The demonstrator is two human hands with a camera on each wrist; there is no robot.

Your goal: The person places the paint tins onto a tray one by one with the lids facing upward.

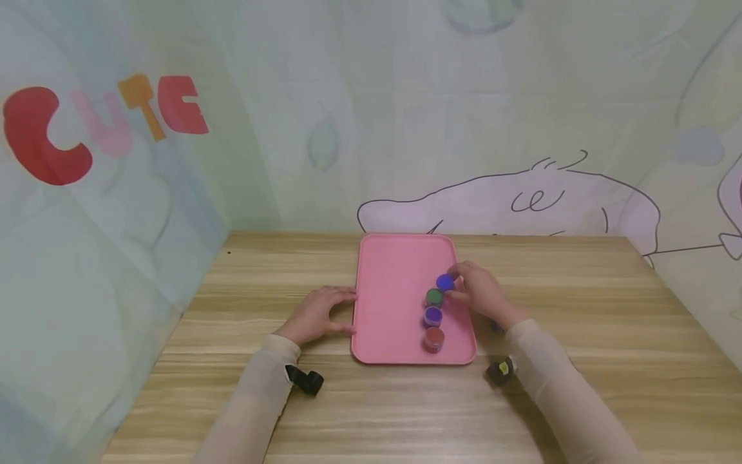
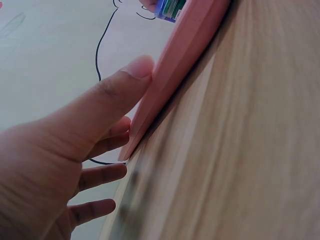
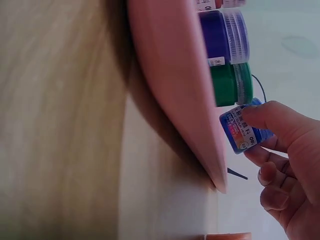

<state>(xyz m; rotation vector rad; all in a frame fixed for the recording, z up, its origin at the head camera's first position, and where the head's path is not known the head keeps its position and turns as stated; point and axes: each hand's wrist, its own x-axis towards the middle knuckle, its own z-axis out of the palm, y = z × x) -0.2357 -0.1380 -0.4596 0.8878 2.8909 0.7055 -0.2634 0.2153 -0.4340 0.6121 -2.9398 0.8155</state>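
Note:
A pink tray [image 1: 394,283] lies on the wooden table. Along its right side stand small paint jars in a row: red [image 1: 433,338], purple [image 1: 431,316], green [image 1: 434,297] and blue [image 1: 444,282]. My right hand [image 1: 478,291] pinches the blue jar [image 3: 242,131] between thumb and fingers, just past the green jar [image 3: 231,83]. My left hand [image 1: 320,314] rests on the table with its thumb [image 2: 127,82] and fingers against the tray's left rim [image 2: 175,65], fingers relaxed.
A painted backdrop with the word CUTE [image 1: 104,122] walls the table on three sides. A small blue object [image 1: 496,327] lies on the table right of the tray, half hidden by my right wrist. Bare wood [image 1: 591,303] stretches to the right.

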